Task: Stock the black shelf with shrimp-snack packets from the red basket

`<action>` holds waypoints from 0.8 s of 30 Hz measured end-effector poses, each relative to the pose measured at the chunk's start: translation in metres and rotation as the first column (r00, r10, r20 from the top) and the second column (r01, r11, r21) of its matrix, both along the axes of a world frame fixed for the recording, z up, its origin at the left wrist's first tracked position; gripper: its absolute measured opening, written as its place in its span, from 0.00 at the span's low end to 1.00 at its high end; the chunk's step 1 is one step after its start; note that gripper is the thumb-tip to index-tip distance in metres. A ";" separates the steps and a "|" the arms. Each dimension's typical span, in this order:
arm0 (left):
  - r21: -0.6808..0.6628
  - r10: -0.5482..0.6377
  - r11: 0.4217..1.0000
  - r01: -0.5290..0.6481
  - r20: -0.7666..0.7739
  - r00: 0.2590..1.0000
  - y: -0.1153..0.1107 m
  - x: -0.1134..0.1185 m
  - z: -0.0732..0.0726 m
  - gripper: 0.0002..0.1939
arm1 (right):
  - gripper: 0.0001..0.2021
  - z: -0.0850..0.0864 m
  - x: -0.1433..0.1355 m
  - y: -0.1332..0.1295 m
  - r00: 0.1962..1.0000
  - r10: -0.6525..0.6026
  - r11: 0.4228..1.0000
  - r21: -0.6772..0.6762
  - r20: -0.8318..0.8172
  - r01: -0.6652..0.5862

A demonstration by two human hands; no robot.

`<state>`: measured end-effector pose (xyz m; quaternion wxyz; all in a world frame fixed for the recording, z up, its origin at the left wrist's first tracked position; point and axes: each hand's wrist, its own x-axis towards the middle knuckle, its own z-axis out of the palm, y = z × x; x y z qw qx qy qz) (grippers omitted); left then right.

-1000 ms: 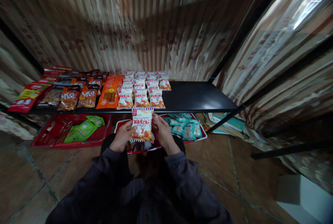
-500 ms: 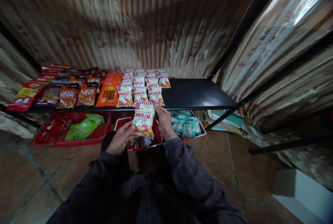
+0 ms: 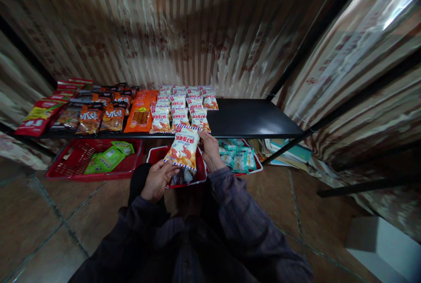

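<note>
Both my hands hold one white and yellow snack bag [image 3: 183, 146] with striped ends and red lettering, tilted in front of the shelf edge. My left hand [image 3: 158, 180] is closed on its lower left corner. At the upper right corner, my right hand [image 3: 210, 149] grips it with the thumb and fingers. Just behind it, several matching snack bags [image 3: 180, 116] stand in rows on the black shelf [image 3: 250, 118]. Beneath the held bag sits a red basket [image 3: 201, 177] with dark packets inside, partly hidden by my hands.
Orange packs [image 3: 141, 112], black and orange bags [image 3: 113, 116] and red bags [image 3: 41, 116] fill the shelf's left side. Below are a red basket with green packets [image 3: 107, 159] and another with teal packets [image 3: 241, 160]. A white box [image 3: 384, 243] stands at lower right; a shelf post [image 3: 286, 149] slants nearby.
The held bag has tilted, its lower end swinging left, and risen slightly toward the shelf. My left hand has turned with it. The whole view has shifted a little.
</note>
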<state>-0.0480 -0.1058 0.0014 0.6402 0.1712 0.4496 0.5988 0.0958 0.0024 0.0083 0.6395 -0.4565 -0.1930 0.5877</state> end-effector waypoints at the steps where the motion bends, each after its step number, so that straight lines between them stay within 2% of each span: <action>1: 0.006 0.027 1.000 -0.027 0.022 0.999 0.000 0.001 -0.001 0.10 | 0.10 0.000 0.001 -0.002 1.000 0.025 1.000 -0.004 -0.005 -0.025; 5: 0.051 0.109 0.992 -0.112 0.065 0.992 0.002 0.002 -0.005 0.12 | 0.14 -0.003 0.002 -0.022 0.991 0.133 0.990 -0.041 -0.007 -0.133; 8: 0.099 0.143 0.984 -0.148 0.058 0.988 0.006 0.004 -0.007 0.14 | 0.19 -0.010 0.001 -0.049 0.963 0.269 0.961 -0.066 -0.027 -0.270; 10: 0.134 0.158 0.977 -0.163 0.047 0.986 0.007 0.005 -0.009 0.14 | 0.21 -0.014 -0.002 -0.067 0.949 0.313 0.947 -0.061 -0.043 -0.315; 14: 0.178 0.180 0.968 -0.177 0.000 0.984 0.009 0.010 -0.011 0.14 | 0.19 -0.018 -0.013 -0.091 0.957 0.287 0.957 -0.031 -0.033 -0.288; 19: 0.146 0.142 0.980 -0.134 -0.046 0.989 0.003 0.016 -0.012 0.16 | 0.15 -0.022 -0.026 -0.093 0.987 0.163 0.986 0.037 0.008 -0.163; 22: 0.075 0.082 0.994 -0.074 -0.115 0.990 0.001 0.013 -0.017 0.18 | 0.13 -0.026 -0.025 -0.090 0.976 0.135 0.984 0.095 0.169 -0.152; 24: 0.044 0.136 0.991 -0.130 -0.199 0.970 0.002 0.007 -0.019 0.20 | 0.12 -0.028 -0.020 -0.090 0.920 0.111 0.962 0.191 0.377 -0.194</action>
